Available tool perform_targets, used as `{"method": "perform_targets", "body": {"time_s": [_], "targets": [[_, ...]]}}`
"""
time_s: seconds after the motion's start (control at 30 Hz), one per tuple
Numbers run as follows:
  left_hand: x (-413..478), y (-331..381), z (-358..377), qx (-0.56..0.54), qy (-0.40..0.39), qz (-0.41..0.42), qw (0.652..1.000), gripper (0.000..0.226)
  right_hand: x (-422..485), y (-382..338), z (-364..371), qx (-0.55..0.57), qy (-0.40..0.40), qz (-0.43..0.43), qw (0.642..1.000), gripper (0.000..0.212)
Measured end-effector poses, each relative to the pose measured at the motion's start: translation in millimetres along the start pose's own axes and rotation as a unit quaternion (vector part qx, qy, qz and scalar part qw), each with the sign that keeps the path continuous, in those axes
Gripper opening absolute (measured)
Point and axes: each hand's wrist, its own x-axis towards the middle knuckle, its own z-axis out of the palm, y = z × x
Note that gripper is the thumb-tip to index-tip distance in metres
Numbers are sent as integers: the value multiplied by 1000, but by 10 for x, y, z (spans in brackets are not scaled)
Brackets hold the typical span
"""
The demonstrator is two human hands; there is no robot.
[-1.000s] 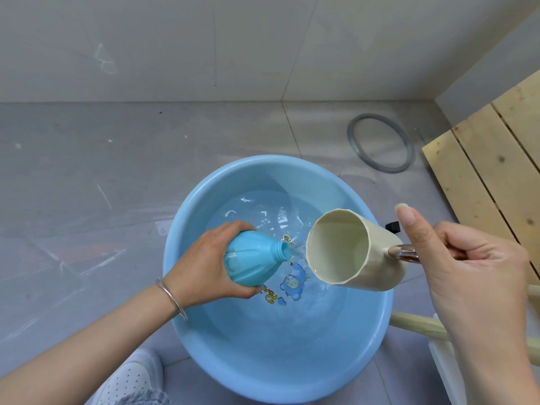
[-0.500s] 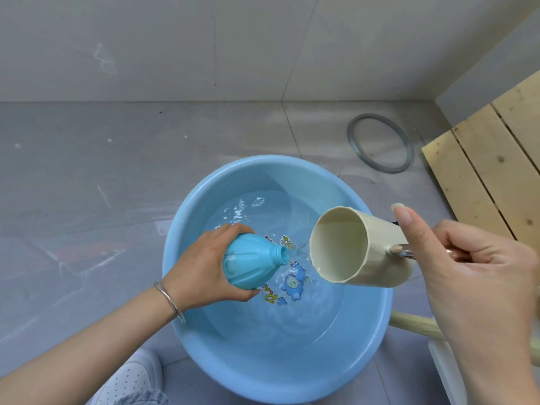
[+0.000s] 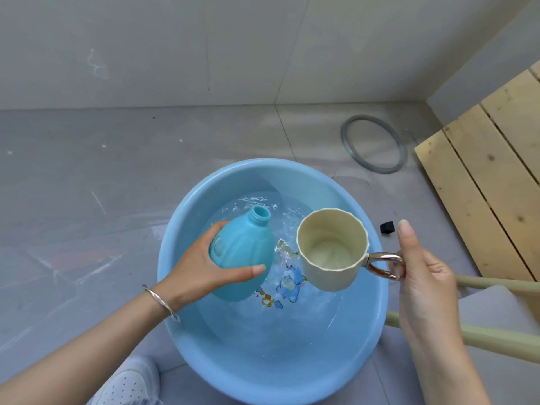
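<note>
Beside bottle (image 3: 239,252), hand-held cup (image 3: 331,249).

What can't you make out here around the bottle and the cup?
Head view: what the blue bottle holds, hidden by its opaque wall and the left hand.
Head view: part of the handle of the cup, hidden by the right hand.
Head view: the cartoon on the basin floor, blurred by rippling water.
Head view: the small black thing beside the basin, too small to identify.
</note>
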Motion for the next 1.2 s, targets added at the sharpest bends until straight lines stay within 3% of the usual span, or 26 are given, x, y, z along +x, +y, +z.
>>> {"method": "perform_targets", "body": {"time_s": [0.2, 0.33, 0.47, 0.6, 0.67, 0.77, 0.87, 0.97, 1.07, 1.2], "targets": [[17, 85, -73, -90, 4, -1, 996, 96, 140, 443, 32, -179, -136, -22, 974, 46], [26, 148, -116, -124, 17, 7, 992, 99, 143, 816, 116, -345, -179, -101, 916, 40], [41, 239, -167, -154, 25, 20, 988, 97, 154, 1022, 195, -465, -166, -242, 835, 35], [50, 331, -228, -175, 24, 27, 984, 107, 111, 1135, 329, -531, -172, -319, 766, 34], [49, 376, -239, -184, 19, 27, 982, 110, 47, 1206, 423, -540, -185, -323, 755, 38], [49, 415, -241, -195, 11, 23, 980, 111, -99, 1332, 563, -528, -211, -356, 742, 26], [50, 426, -226, -198, 10, 19, 980, 109, -248, 1463, 637, -470, -262, -365, 759, 19], [55, 425, -192, -200, 8, 20, 979, 103, -353, 1515, 649, -405, -314, -317, 798, 20], [65, 437, -169, -202, 6, 13, 979, 95, -441, 1483, 656, -350, -366, -298, 809, 19], [71, 441, -171, -197, 18, 0, 980, 98, -485, 1345, 640, -201, -368, -89, 904, 28]]}}
